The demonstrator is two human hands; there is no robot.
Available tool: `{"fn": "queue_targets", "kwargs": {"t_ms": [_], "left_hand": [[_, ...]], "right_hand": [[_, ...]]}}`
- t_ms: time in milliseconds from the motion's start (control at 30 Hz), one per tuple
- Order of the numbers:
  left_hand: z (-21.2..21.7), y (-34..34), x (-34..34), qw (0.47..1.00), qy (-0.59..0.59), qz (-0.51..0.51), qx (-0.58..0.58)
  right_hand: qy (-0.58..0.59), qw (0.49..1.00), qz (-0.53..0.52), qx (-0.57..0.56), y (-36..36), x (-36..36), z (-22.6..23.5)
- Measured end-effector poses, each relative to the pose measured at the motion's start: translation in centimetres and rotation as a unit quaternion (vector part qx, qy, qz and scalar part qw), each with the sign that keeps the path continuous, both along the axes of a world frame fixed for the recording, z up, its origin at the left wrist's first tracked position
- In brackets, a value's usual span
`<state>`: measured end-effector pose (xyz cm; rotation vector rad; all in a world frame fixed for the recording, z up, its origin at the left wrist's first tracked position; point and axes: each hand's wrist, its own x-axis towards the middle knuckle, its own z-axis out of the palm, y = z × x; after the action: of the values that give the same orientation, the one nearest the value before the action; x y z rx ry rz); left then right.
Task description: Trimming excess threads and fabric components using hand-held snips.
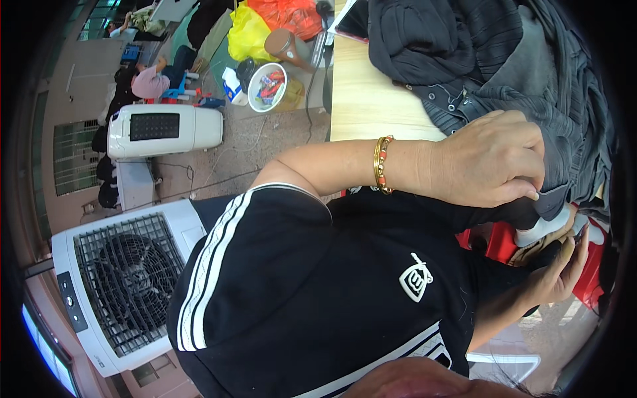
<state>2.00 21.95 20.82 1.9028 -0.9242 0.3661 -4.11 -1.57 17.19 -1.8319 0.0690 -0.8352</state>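
Observation:
My left hand (pixel 497 159), with gold and red bracelets on its wrist, is closed at the right of the view. Thumb and curled fingers pinch the edge of a dark grey garment (pixel 554 199). More of the dark cloth (pixel 478 86), with small round metal fasteners, lies heaped on a pale wooden table (pixel 355 86) beyond the hand. Lower right, my right hand (pixel 561 272) has its fingers stretched out and apart below the hanging cloth. Something small and dark shows by its fingertips, too unclear to name. The garment's underside is hidden.
Red plastic (pixel 501 242) shows below the table. A white air cooler (pixel 129 285) stands at left, another (pixel 166 129) beyond it. White bucket (pixel 269 87) with wrappers, yellow bag (pixel 252 33) and brown container (pixel 285 46) stand left of the table. A person (pixel 149 83) sits far off.

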Motion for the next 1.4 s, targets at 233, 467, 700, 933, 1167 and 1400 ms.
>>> {"fn": "queue_targets", "kwargs": {"t_ms": [233,467,700,933,1167,1400], "left_hand": [[1.9,-1.9,0.9,0.988,0.127,-0.058,-0.06],[2.4,-3.3,2.5,0.974,0.212,-0.065,-0.041],[1.5,-1.0,3.3,0.933,0.35,-0.06,-0.061],[1.4,-1.0,3.8,0.928,0.363,-0.069,-0.043],[1.7,-0.9,4.1,0.927,0.363,-0.097,-0.007],[3.7,-3.3,3.8,0.854,0.406,-0.284,-0.16]], "right_hand": [[0.016,0.997,-0.022,0.073,-0.9,-1.3,0.0],[0.041,0.998,-0.039,0.026,-1.1,-2.3,0.1],[-0.005,0.98,0.1,-0.17,0.4,0.1,2.9],[-0.047,0.976,0.102,-0.184,1.3,0.6,1.6],[-0.036,0.963,0.111,-0.245,1.5,1.1,1.8],[-0.034,0.955,0.168,-0.241,1.6,1.5,3.4]]}}
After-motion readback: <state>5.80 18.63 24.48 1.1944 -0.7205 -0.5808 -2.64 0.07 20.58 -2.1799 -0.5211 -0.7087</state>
